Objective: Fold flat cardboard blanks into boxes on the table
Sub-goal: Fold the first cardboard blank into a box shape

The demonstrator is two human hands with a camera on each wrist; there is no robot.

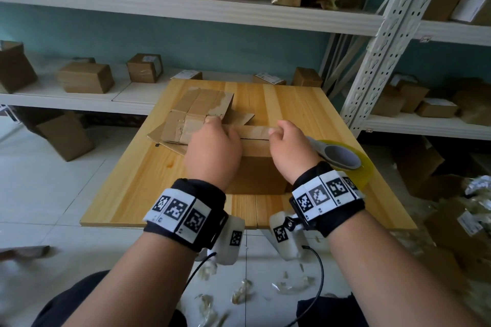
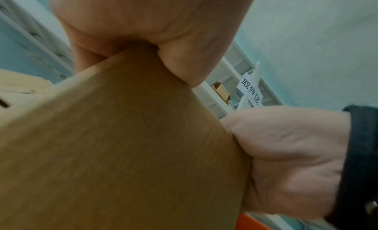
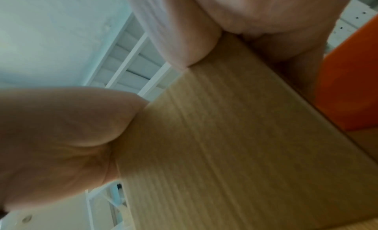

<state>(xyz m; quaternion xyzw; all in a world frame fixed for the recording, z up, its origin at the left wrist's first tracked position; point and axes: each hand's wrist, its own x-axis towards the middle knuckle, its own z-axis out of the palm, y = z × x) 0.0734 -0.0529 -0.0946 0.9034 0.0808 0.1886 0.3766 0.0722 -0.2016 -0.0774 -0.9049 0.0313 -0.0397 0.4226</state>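
Note:
A brown cardboard box point(image 1: 255, 175) stands on the wooden table point(image 1: 148, 175), near its front edge. Both hands grip its top edge where a folded flap point(image 1: 253, 131) lies across. My left hand point(image 1: 216, 130) holds the left end; in the left wrist view the left hand point(image 2: 131, 50) pinches the cardboard point(image 2: 122, 152) between thumb and fingers. My right hand point(image 1: 280, 131) holds the right end, and the right wrist view shows the right hand point(image 3: 214, 23) gripping the panel point(image 3: 225, 152). A pile of flat blanks point(image 1: 196, 111) lies behind the left hand.
A yellow tape roll point(image 1: 365, 167) with a grey-handled tool point(image 1: 337, 154) on it lies just right of my right wrist. White shelves point(image 1: 186, 8) with several boxes stand behind the table. Boxes and crumpled wrapping litter the floor point(image 1: 478, 194) to the right.

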